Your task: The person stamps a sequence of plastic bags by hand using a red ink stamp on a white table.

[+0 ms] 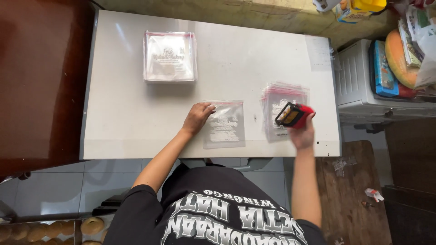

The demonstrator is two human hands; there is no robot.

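A: Looking down at the white table (136, 131), how far along does the person seem?

B: Partway, by the look of the 2 stacks. 1 clear bag (225, 124) lies flat near the front edge, alone, between the person's arms. The left hand (197, 118) rests on the bag's left edge, fingers laid flat and pressing it down rather than pinching it.

A: And the right hand (303, 134)?

B: It is raised above the table's right side, fingers closed around a red hand stamp (294, 115) with a black frame. The stamp hangs over the near stack of bags (284, 106), tilted, and is not touching the single bag.

A: So which stack is which?

B: That is a judgement only. The near stack sits fanned and loose just right of the single bag, which suggests handled pieces. The far stack (170, 56) is squared up neatly at the table's back left, well apart from both hands. Whether the near one is the finished pile or the supply cannot be told from this view.

A: Is the single bag marked?

B: It carries pale print, but any fresh stamp mark is too small to make out. With the stamp lifted away from it, that bag looks either just done or about to be done; both stacks hold plenty of bags.
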